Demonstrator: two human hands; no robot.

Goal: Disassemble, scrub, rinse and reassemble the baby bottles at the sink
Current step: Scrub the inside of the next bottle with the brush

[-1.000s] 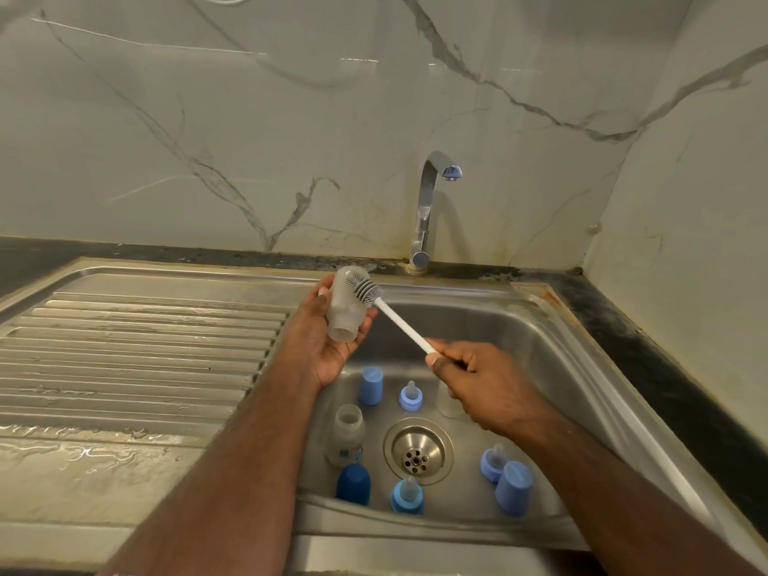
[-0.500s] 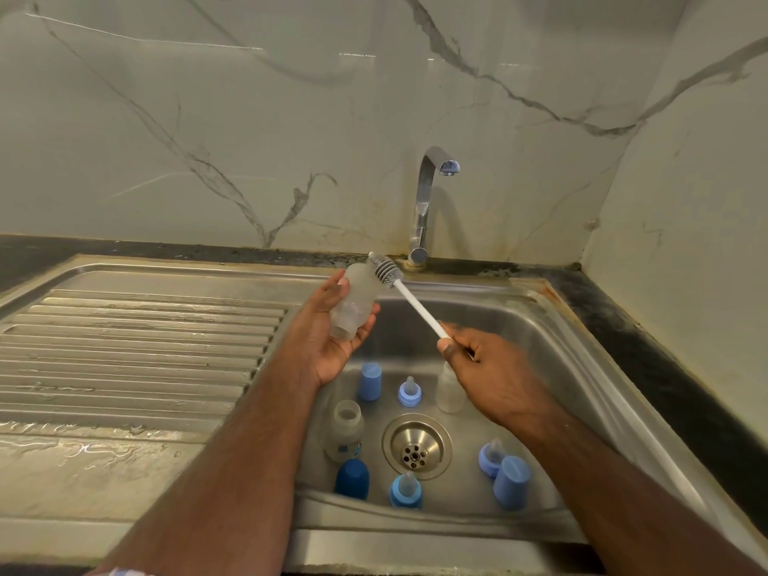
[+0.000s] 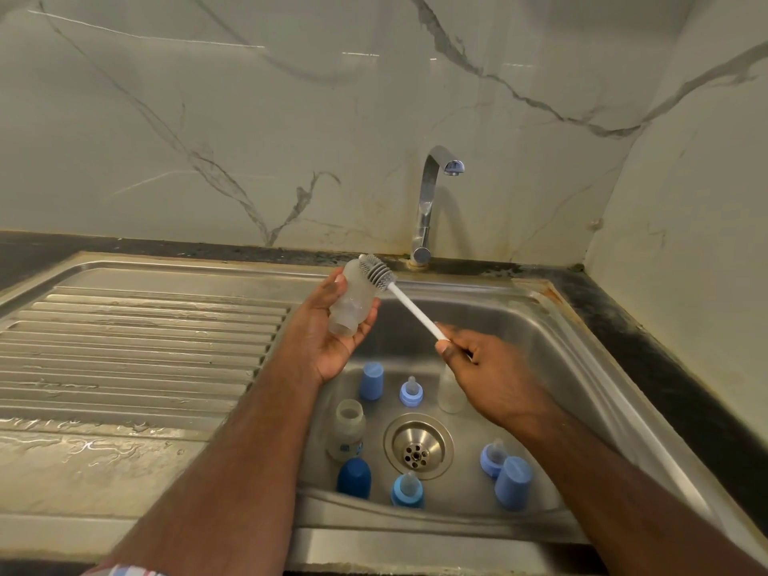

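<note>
Scrubbing is the step in hand: my left hand (image 3: 332, 326) cradles a frosted translucent plastic baby bottle (image 3: 350, 303) at the frame's centre, over the stainless steel sink (image 3: 540, 351), neck pointing down toward me. My right hand (image 3: 482, 363), right of centre, pinches the white handle of a grey ribbed silicone bottle brush (image 3: 377, 274), whose head lies against the bottle's base end, outside it. Next, I judge, the brush must go round to the neck and inside.
</note>
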